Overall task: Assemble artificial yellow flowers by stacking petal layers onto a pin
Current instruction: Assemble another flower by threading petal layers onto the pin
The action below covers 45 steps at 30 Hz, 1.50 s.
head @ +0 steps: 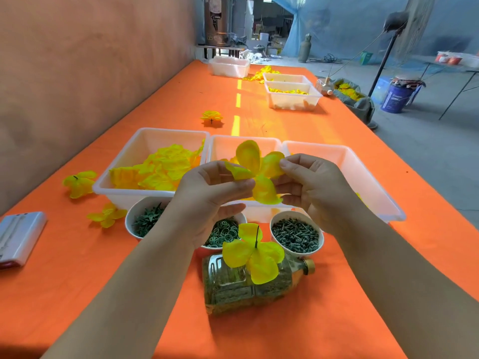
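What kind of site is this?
Probably a small craft workshop: long orange table lined with white bins of yellow petals, bowls of green parts, bare concrete floor with buckets behind.

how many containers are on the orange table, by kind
white rectangular plastic tubs: 6
small round white bowls: 3
clear plastic bottle lying on its side: 1
total: 10

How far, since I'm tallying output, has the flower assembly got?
Three flowers on the cloth look done. One petal layer sits on the pin; left hand and right hand pinch a second layer. Left: threading it, plus the loose petals in the tray.
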{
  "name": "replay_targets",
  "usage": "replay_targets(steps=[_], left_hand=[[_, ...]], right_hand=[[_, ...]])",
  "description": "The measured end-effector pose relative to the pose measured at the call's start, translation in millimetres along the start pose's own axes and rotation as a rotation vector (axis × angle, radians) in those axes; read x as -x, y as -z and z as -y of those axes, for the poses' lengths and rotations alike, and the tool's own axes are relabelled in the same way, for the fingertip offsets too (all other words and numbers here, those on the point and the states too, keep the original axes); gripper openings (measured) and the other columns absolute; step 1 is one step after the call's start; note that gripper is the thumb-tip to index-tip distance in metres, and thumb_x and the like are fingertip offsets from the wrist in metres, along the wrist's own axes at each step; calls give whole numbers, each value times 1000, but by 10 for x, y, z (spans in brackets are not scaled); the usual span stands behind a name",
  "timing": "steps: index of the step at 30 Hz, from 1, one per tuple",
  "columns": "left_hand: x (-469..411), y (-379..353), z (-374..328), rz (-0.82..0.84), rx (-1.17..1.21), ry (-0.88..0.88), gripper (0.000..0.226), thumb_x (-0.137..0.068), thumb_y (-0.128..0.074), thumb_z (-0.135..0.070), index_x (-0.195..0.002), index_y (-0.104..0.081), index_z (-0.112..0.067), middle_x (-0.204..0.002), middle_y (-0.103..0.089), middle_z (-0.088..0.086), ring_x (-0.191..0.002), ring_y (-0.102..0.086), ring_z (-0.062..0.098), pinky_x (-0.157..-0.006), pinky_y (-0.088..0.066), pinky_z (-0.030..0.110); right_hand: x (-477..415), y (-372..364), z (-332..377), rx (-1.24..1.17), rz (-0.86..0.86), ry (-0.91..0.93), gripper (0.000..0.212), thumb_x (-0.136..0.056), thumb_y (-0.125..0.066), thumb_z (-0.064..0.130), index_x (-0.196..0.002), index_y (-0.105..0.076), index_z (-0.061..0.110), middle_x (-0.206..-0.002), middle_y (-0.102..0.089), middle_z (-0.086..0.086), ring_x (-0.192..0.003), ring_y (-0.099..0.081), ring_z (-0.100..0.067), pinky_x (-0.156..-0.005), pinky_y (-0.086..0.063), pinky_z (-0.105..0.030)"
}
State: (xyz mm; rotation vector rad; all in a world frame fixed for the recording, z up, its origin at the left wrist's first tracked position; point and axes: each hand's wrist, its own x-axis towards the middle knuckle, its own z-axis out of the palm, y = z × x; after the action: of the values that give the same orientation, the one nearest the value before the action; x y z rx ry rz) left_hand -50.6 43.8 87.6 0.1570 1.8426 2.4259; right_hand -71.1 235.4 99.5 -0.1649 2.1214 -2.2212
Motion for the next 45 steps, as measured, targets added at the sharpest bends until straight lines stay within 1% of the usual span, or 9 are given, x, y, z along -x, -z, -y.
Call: replay_targets(steps=[5, 9, 13, 15, 19, 25, 31, 36, 45], left_hand=[[91, -68, -18, -36, 85, 55, 45, -66, -86, -14, -106, -64, -16, -95, -74, 13, -77, -74, 27, -52, -56, 29], [98, -94, -22, -76, 32, 21, 42, -69, -79, -8, -108, -65, -12, -99, -67, 19, -79, -71, 33, -59, -61, 36], [128, -106, 5, -50, -61, -13, 33, -75, -79, -1, -102, -66, -12, -89, -70, 15, -73, -72, 27, -57, -60, 35], [148, -103, 35, -22, -129, -17, 35, -73, -82, -2, -102, -67, -16, -86, -70, 13, -74, -71, 27, -52, -56, 31], [207, -108, 105, -8, -198, -5, 35, -66, -75, -14, -100, -68, -23, -93, -70, 21, -74, -68, 24, -55, -56, 33], [252, -88, 248, -90, -334, 23, 29, -77, -85, -18, -99, -65, -20, -77, -58, 7, -51, -58, 7, -49, -50, 27], [308, -77, 285, -90, -93, 163, 29, -79, -79, -6, -104, -67, -13, -80, -69, -7, -55, -65, 15, -44, -51, 25], [340, -70, 291, -82, -89, 157, 41, -64, -86, -11, -102, -71, -18, -102, -72, 4, -70, -70, 26, -49, -55, 32], [278, -79, 357, -90, 51, 267, 30, -82, -72, -3, -110, -67, -16, -105, -71, 16, -73, -65, 27, -58, -48, 29]], right_hand=[[175, -70, -43, 26, -36, 66, 9, -96, -61, 13, -96, -62, 5, -69, -74, -7, -63, -73, -19, -53, -51, -20], [238, -84, -41, 37, -30, 57, 3, -89, -65, 6, -88, -62, 7, -68, -73, -8, -64, -73, -21, -53, -50, -24], [265, -68, -30, 52, 95, -104, 24, -71, -64, 30, -89, -63, 13, -75, -75, -7, -70, -74, -22, -54, -49, -27], [292, -44, -44, 59, 156, -173, 31, -71, -75, 38, -93, -67, 17, -80, -76, -6, -73, -74, -22, -52, -50, -26], [351, -8, -124, 99, 167, -182, 10, -81, -78, 18, -86, -70, 17, -80, -75, -4, -72, -74, -17, -52, -50, -22], [391, -51, -230, 137, 141, -217, 11, -83, -76, 11, -89, -69, 18, -73, -72, 4, -68, -72, -13, -56, -49, -25], [417, -72, -273, 53, 135, -206, 12, -83, -75, 8, -86, -70, 18, -71, -68, 4, -62, -67, -11, -53, -52, -25], [447, -59, -291, 25, 166, -173, 16, -82, -73, 3, -83, -71, 18, -74, -69, 0, -65, -69, -15, -56, -55, -29], [438, -89, -337, -40, 130, -224, 18, -85, -69, 2, -81, -73, 19, -76, -71, -5, -65, -70, -18, -56, -54, -28]])
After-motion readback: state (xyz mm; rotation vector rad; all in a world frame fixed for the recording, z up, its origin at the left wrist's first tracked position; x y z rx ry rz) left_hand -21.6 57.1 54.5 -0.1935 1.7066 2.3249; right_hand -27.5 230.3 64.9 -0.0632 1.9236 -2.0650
